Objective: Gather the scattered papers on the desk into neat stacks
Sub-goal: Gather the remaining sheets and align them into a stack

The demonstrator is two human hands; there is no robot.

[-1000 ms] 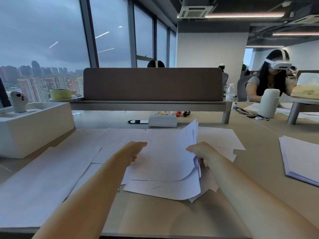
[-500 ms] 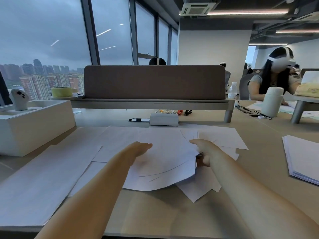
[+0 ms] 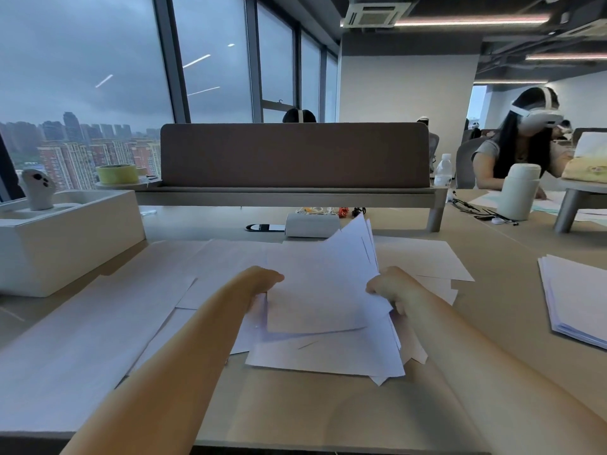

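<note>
A loose bundle of white papers (image 3: pixel 323 290) is held up in front of me, its far edge tilted off the desk. My left hand (image 3: pixel 262 280) grips its left edge and my right hand (image 3: pixel 391 285) grips its right edge. Under the bundle more sheets (image 3: pixel 328 356) lie fanned and uneven on the tan desk (image 3: pixel 295 412). Flat single sheets (image 3: pixel 98 316) spread out to the left, and others (image 3: pixel 423 257) lie past my right hand. A squared stack of papers (image 3: pixel 581 300) rests at the right edge of the view.
A white box (image 3: pixel 65 238) holding a controller stands at the left. A small white device (image 3: pixel 312 224) and a brown divider panel (image 3: pixel 295 156) are at the back. A person wearing a headset sits at the far right, beside a white bottle (image 3: pixel 520 192).
My left hand has closed on the bundle's left edge. The bundle, pressed low half a second ago, is lifted and tilted up again between both hands.
</note>
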